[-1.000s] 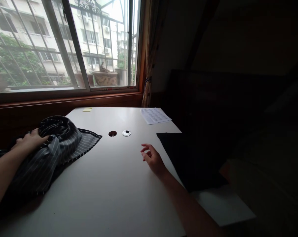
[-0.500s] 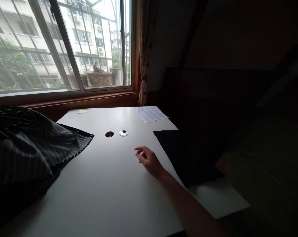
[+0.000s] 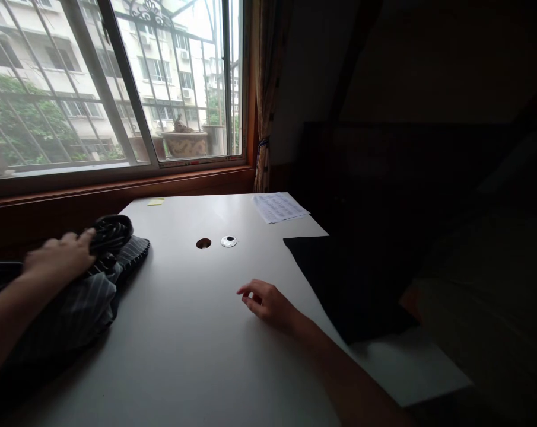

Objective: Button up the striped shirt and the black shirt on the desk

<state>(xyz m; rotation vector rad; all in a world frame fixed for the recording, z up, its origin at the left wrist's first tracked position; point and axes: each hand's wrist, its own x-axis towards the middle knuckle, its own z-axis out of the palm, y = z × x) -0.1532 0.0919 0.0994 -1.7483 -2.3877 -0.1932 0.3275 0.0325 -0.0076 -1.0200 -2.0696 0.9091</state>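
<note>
At the left, my left hand (image 3: 61, 255) is closed over the bunched upper part of a black garment with thin white stripes (image 3: 85, 299). Its fingertips are partly hidden against the dark folds. The garment lies crumpled along the left side of the white table (image 3: 192, 332); what kind of clothing it is, I cannot make out. My right hand (image 3: 268, 302) is near the middle of the table, fingers loosely curled and apart, with nothing in them. To its right, a dark folded cloth (image 3: 339, 284) lies on the table's right side.
Around the table's centre are a round cable hole (image 3: 203, 244) and a round silvery cover (image 3: 228, 241). Printed sheets (image 3: 279, 207) lie at the far right corner, a yellow note (image 3: 155, 201) at the far left. A window (image 3: 183, 89) and a tied curtain (image 3: 263, 118) stand behind.
My left hand has come into fuller view, and the striped garment has drawn back left and bunched lower. My right hand has come slightly nearer. The view has shifted a little left.
</note>
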